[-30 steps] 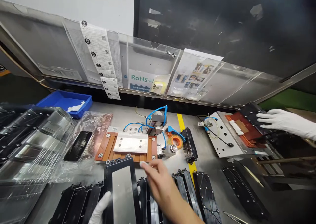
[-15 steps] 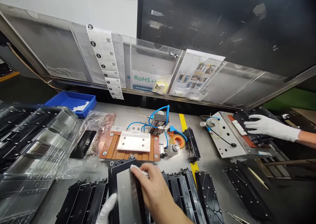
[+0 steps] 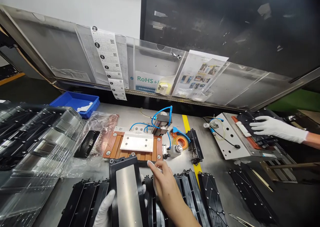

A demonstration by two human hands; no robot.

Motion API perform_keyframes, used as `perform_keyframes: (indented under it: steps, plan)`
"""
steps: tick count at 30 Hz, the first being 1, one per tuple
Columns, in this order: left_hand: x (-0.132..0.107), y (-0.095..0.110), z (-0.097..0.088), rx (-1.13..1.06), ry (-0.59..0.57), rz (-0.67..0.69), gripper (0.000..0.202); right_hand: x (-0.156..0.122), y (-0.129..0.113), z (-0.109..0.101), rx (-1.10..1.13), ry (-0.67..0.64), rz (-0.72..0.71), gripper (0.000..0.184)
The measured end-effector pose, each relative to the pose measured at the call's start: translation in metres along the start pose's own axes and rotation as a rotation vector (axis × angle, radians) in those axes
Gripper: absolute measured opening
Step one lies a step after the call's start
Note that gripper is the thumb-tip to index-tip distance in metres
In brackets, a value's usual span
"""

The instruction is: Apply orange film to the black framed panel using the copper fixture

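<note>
The gloved left hand (image 3: 105,207) clasped the black frame (image 3: 126,190) with its shiny metal plate at six o'clock, thumb on the left edge, fingers behind. The bare right hand (image 3: 163,183) hovered just right of it, fingers loosely spread, holding nothing. A steady grip by the edges would likely keep the plate unsmudged; the frame's lower end and the left palm were cut off.

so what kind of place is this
Most likely an electronics assembly line in a factory. A steel workbench carries rows of black framed panels, a fixture with blue air hoses and a RoHS sign; a co-worker's gloved hand works at the next station.
</note>
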State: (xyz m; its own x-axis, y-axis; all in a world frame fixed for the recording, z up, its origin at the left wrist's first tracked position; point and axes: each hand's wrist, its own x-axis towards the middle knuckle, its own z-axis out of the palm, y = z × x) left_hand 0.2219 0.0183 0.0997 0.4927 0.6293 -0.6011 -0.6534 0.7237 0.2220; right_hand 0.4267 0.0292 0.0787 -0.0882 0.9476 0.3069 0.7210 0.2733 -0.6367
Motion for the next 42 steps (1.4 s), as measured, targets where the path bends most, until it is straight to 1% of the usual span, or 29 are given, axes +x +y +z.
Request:
perform_keyframes:
  steps: [4,8,10,13,15,18,20,24,26,31,35,38,39,40,42]
  plan:
    - [-0.004,-0.001,0.003,-0.03,0.004,-0.017,0.057,-0.009,0.01,-0.004,0.054,0.059,0.014,0.054]
    - [-0.006,-0.008,0.0,-0.068,-0.022,0.025,0.067,-0.018,0.015,-0.006,0.085,0.054,0.024,0.048]
    - [-0.006,-0.01,-0.002,-0.085,-0.031,0.057,0.067,-0.022,0.015,-0.005,0.096,0.055,0.033,0.047]
    - [-0.01,-0.011,-0.001,-0.072,-0.02,0.078,0.061,-0.026,0.017,-0.005,0.117,0.048,0.032,0.047]
    - [-0.013,-0.009,0.004,-0.052,0.033,0.089,0.06,-0.029,0.019,-0.007,0.128,0.026,0.027,0.046]
    - [-0.017,-0.008,0.011,-0.069,0.149,0.144,0.066,-0.031,0.024,-0.01,0.13,-0.016,0.015,0.046]
    - [-0.018,-0.008,0.015,-0.094,0.203,0.19,0.07,-0.033,0.028,-0.011,0.134,-0.04,0.01,0.045]
    - [-0.024,-0.008,0.015,-0.099,0.31,0.245,0.07,-0.035,0.033,-0.008,0.155,-0.052,-0.027,0.045]
    - [-0.029,-0.007,0.013,-0.094,0.343,0.274,0.07,-0.035,0.032,-0.005,0.173,-0.044,-0.046,0.044]
    - [-0.038,-0.005,0.009,-0.08,0.34,0.345,0.068,-0.04,0.024,-0.003,0.218,-0.032,-0.004,0.04]
    - [-0.044,-0.001,0.011,-0.058,0.352,0.374,0.068,-0.047,0.018,-0.01,0.187,-0.025,0.024,0.039]
    - [-0.054,0.003,0.015,-0.088,0.341,0.347,0.072,-0.052,0.008,-0.02,0.15,-0.007,0.028,0.038]
    - [-0.059,0.005,0.017,-0.113,0.329,0.318,0.075,-0.053,0.003,-0.024,0.145,0.006,0.022,0.038]
    - [-0.064,0.007,0.02,-0.143,0.301,0.283,0.08,-0.053,-0.002,-0.028,0.141,0.022,0.015,0.039]
    - [-0.076,0.011,0.026,-0.205,0.204,0.214,0.085,-0.055,-0.011,-0.032,0.122,0.056,-0.003,0.04]
